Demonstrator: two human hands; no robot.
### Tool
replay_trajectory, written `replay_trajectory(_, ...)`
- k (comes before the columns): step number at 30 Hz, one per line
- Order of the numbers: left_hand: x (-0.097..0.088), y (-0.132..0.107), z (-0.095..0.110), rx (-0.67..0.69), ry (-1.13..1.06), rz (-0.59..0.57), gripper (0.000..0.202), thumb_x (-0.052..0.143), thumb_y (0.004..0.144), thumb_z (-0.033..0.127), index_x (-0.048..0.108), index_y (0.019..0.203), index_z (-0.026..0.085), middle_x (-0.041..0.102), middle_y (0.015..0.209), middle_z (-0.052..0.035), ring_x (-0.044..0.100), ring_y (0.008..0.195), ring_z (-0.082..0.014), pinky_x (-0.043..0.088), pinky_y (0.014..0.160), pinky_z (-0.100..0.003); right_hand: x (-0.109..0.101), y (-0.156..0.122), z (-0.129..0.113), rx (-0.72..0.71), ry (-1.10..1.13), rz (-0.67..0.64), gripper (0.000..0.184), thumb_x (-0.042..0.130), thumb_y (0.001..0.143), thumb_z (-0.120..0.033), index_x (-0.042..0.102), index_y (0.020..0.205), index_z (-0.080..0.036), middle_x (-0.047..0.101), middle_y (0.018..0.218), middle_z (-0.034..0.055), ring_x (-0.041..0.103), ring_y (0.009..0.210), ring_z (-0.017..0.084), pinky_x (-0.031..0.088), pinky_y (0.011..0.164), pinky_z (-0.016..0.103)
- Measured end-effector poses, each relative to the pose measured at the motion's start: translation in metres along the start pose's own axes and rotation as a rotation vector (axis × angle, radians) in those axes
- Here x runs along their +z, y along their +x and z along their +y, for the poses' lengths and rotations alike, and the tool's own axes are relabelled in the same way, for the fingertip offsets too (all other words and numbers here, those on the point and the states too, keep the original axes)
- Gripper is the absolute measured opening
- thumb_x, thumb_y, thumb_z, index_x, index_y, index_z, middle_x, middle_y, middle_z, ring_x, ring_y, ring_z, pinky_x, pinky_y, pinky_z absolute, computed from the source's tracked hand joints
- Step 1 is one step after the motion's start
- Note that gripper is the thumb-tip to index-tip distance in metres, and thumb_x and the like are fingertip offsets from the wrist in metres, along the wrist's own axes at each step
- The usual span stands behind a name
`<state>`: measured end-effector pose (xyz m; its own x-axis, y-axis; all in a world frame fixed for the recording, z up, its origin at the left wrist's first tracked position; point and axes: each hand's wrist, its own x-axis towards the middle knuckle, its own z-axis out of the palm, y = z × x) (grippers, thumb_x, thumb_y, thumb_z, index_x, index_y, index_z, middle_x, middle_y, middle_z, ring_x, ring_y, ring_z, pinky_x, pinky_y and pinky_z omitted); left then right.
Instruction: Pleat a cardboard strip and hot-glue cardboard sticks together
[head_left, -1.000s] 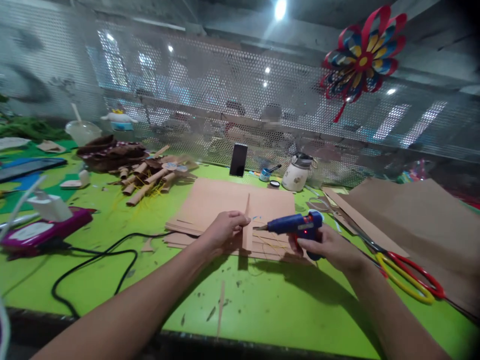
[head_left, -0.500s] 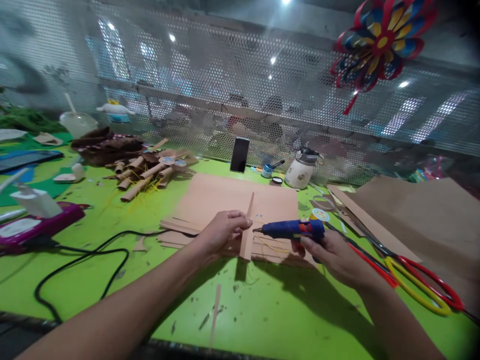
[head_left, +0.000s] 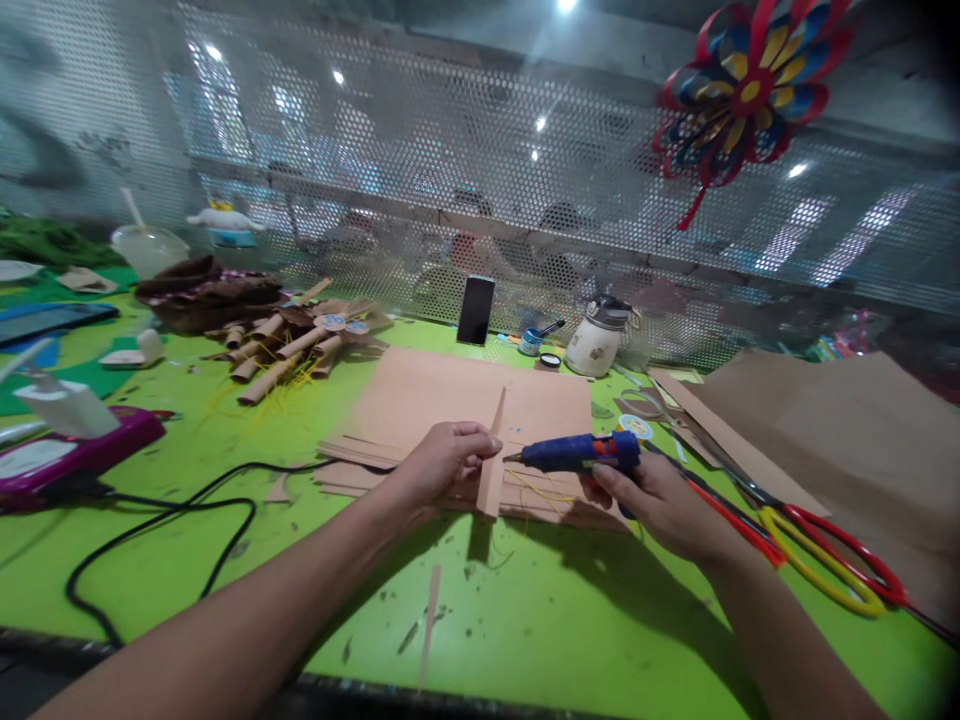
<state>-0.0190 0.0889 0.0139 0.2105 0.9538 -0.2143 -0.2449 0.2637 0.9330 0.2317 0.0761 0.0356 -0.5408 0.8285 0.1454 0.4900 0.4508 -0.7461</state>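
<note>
My left hand (head_left: 448, 458) pinches a narrow folded strip of brown paper (head_left: 491, 482), held upright above the stack. In my right hand (head_left: 651, 500) is a blue glue gun (head_left: 574, 453), its nozzle pointing left at the strip and very close to it; whether the tip touches the paper I cannot tell. Beneath both hands lies a stack of brown paper sheets (head_left: 442, 385). Thin yellow strings (head_left: 546, 487) trail over the front of the stack.
Red and yellow handled scissors (head_left: 821, 560) and brown paper (head_left: 817, 430) lie right. Rolled paper tubes (head_left: 274, 375) are piled left. A purple power strip (head_left: 112, 440) has a black cord (head_left: 161, 510). A phone (head_left: 476, 310) and a white bottle (head_left: 596, 340) stand behind.
The view has shifted slightly. My hands keep almost the same pose, with the glue gun's nozzle still close to the paper strip.
</note>
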Motion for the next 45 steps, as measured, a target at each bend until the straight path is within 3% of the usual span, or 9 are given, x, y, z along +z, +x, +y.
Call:
replay_trajectory(20,0.002,-0.003,0.002,0.040,0.033,-0.025,0.021,0.072,0.060,0.021,0.053,0.054,0.014,0.043,0.053,0.0028,0.032,0.045,-0.0050,0.019,0.042,-0.018,0.001,-0.001,-0.006,0.037,-0.024,0.033,0.039,0.041,0.092,-0.052,0.046,0.072,-0.019,0.039,0.061,-0.0025,0.035,0.055,0.011,0.029,0.050,0.025)
replay_trajectory(27,0.002,-0.004,0.007,0.000,0.067,-0.001,0.019,0.070,0.063,0.024,0.054,0.060,0.015,0.036,0.043,0.0074,0.024,0.038,-0.0041,0.014,0.041,-0.019,-0.004,-0.003,-0.005,0.054,0.053,-0.021,0.040,0.044,0.091,-0.052,0.049,0.073,-0.018,0.046,0.065,-0.0004,0.040,0.058,0.012,0.032,0.053,0.025)
replay_trajectory(34,0.002,-0.005,0.006,0.016,0.052,-0.015,0.026,0.072,0.062,0.025,0.047,0.058,0.016,0.039,0.045,0.0070,0.030,0.038,-0.0036,0.015,0.040,-0.018,-0.004,0.002,0.003,0.025,0.144,-0.002,0.045,0.041,0.091,-0.055,0.053,0.074,-0.015,0.051,0.066,0.0020,0.045,0.060,0.012,0.036,0.055,0.025)
replay_trajectory(39,-0.001,-0.003,0.000,-0.029,0.008,-0.087,0.022,0.070,0.065,0.025,0.049,0.065,0.018,0.042,0.047,0.0068,0.028,0.035,-0.0035,0.015,0.038,-0.018,0.001,0.006,0.001,0.031,0.160,0.009,0.047,0.043,0.089,-0.057,0.053,0.071,-0.015,0.051,0.065,0.0024,0.046,0.059,0.012,0.038,0.055,0.025)
replay_trajectory(45,0.001,-0.004,0.002,-0.022,0.004,-0.067,0.021,0.073,0.062,0.024,0.053,0.062,0.016,0.046,0.049,0.0054,0.031,0.036,-0.0027,0.019,0.037,-0.017,0.001,0.007,0.004,0.058,0.205,0.006,0.050,0.046,0.086,-0.060,0.055,0.071,-0.014,0.053,0.065,0.0032,0.048,0.059,0.012,0.039,0.054,0.024)
